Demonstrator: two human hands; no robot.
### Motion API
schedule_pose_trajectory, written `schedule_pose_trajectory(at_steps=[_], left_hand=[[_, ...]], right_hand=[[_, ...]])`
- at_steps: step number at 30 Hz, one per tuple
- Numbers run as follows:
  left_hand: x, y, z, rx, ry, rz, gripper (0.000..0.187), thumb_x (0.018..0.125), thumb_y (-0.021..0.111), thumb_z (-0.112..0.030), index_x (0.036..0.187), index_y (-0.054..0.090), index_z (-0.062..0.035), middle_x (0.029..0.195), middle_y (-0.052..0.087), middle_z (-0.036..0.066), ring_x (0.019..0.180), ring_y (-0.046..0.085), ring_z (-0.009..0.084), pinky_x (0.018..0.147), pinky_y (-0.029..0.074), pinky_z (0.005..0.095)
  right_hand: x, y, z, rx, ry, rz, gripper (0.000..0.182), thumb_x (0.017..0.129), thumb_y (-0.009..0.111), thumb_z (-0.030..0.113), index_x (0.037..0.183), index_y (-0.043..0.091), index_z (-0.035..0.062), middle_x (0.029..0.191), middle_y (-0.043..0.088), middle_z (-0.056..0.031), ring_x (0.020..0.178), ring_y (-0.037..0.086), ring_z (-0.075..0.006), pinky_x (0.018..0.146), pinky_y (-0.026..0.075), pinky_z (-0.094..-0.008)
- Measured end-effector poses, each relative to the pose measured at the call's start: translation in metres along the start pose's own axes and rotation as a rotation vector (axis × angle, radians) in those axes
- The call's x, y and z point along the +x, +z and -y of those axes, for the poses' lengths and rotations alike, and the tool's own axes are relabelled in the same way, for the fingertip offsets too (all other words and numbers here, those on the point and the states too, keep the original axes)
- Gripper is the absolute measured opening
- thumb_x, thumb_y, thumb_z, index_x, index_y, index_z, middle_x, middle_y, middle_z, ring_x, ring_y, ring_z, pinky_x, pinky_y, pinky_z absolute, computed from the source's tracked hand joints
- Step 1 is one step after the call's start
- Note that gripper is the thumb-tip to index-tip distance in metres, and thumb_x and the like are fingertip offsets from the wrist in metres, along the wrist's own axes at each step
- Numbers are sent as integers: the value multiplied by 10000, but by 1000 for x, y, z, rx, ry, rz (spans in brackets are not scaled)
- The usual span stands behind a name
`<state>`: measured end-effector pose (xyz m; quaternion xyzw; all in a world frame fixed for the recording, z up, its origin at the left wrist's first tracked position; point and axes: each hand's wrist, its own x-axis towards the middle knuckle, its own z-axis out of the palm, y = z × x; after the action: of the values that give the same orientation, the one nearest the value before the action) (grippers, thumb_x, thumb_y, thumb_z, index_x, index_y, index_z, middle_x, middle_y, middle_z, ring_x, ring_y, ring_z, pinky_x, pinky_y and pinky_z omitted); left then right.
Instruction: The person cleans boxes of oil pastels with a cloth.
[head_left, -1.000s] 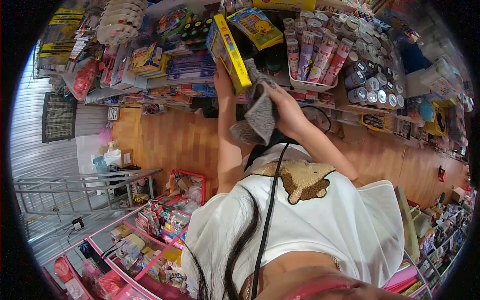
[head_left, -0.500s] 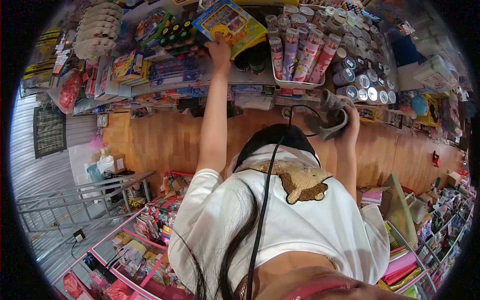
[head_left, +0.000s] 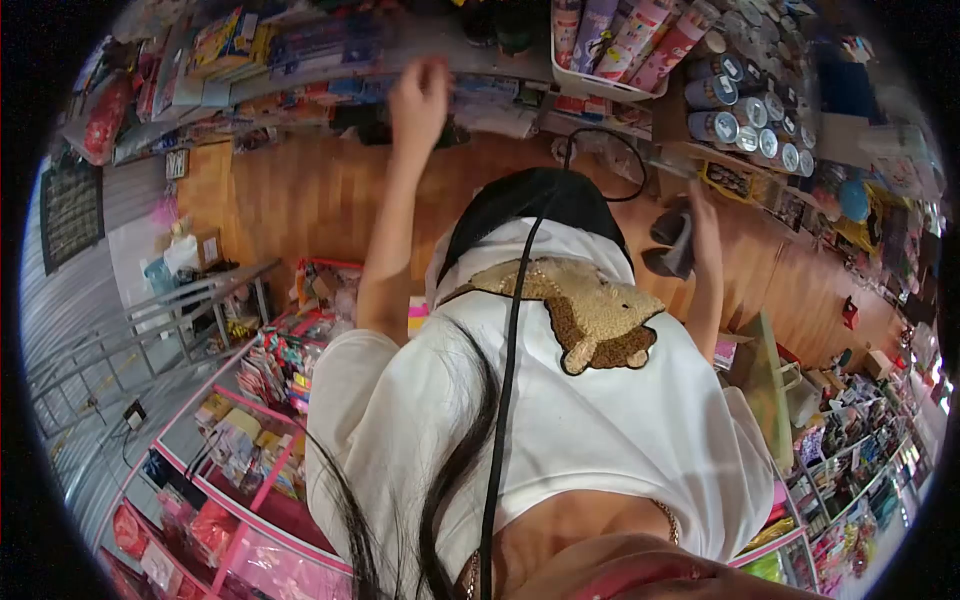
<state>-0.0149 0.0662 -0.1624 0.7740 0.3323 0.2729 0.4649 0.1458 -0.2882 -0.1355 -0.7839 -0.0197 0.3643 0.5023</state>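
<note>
My left hand (head_left: 420, 95) is raised in front of the grey shelf (head_left: 430, 40), blurred, with its fingers loose and nothing in it. The yellow-edged box it held earlier is out of the frame. My right hand (head_left: 703, 215) hangs lower at the right, closed on a crumpled grey cloth (head_left: 672, 240). That hand is just below the shelf edge, which carries rows of round tins (head_left: 745, 120). My white shirt with a brown plush patch (head_left: 600, 310) fills the middle of the view.
A white basket of tall tubes (head_left: 612, 70) stands on the shelf between my hands. Packaged goods (head_left: 240, 45) crowd the shelf at left. Pink wire racks (head_left: 250, 440) of small goods stand at lower left beside a metal railing (head_left: 150, 330). More racks (head_left: 850, 450) line the right.
My left hand let go of the box on the shelf and has pulled back empty. My right hand dropped to the right with the cloth. The view has tilted downward.
</note>
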Motion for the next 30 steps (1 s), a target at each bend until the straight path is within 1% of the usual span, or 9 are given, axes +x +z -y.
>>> schedule_pose_trajectory(at_steps=[3,7,9,11,16,19,23,26,30], left_hand=[[-67,22,60,-131,-479,520,451,877,431,-435,1102,539,-59,1007,608,103,917,578,251,773,441,373],[-123,31,56,-121,-811,836,841,769,339,-700,1347,290,-92,1370,308,135,1265,271,304,1019,231,347],[-119,32,66,225,-862,881,842,764,376,-691,1347,292,-89,1371,312,120,1252,301,285,1008,250,331],[-128,28,70,86,-680,828,758,785,432,-628,1310,353,-86,1315,385,119,1197,371,261,973,294,315],[-132,19,44,-186,-481,755,461,803,591,-390,1115,494,-65,1089,527,88,1020,483,176,858,378,283],[-138,24,53,-264,-345,677,376,768,668,-260,1036,509,-50,973,547,55,926,501,128,788,405,257],[-137,17,27,-273,-273,533,421,696,728,-162,1028,501,-38,919,549,30,845,505,89,736,415,225],[-134,5,-5,-358,-232,429,476,641,756,-138,1032,504,-39,921,555,27,838,507,90,748,413,224],[-124,-20,-57,-318,-192,383,554,578,779,-116,1053,506,-38,934,567,36,871,527,115,791,411,242]], right_hand=[[33,17,-45,-218,132,314,520,878,410,465,867,643,0,827,617,-94,761,551,-149,723,418,-263],[59,58,-72,5,413,365,605,882,332,530,1023,586,-1,1003,581,-113,894,520,-175,851,374,-265],[53,65,-63,-107,366,384,680,867,298,576,1258,392,28,1248,420,-125,1120,401,-223,969,278,-287],[72,60,-80,-134,415,514,762,849,309,601,1355,243,35,1384,277,-114,1266,265,-242,1030,207,-330],[61,71,-78,-160,240,442,675,877,361,508,1342,273,27,1381,285,-109,1266,268,-223,1027,210,-312],[117,86,-135,-230,-73,714,582,880,432,418,1296,359,18,1327,372,-92,1208,353,-209,991,274,-296],[74,96,-79,-41,-307,583,456,869,496,343,1182,501,12,1164,533,-71,1037,509,-200,891,390,-285],[58,99,-51,684,579,753,442,872,491,329,1182,501,14,1126,556,-73,994,533,-191,882,397,-279],[24,87,-1,527,158,882,538,814,559,349,1227,445,24,1162,519,-74,1049,498,-181,917,370,-290]])
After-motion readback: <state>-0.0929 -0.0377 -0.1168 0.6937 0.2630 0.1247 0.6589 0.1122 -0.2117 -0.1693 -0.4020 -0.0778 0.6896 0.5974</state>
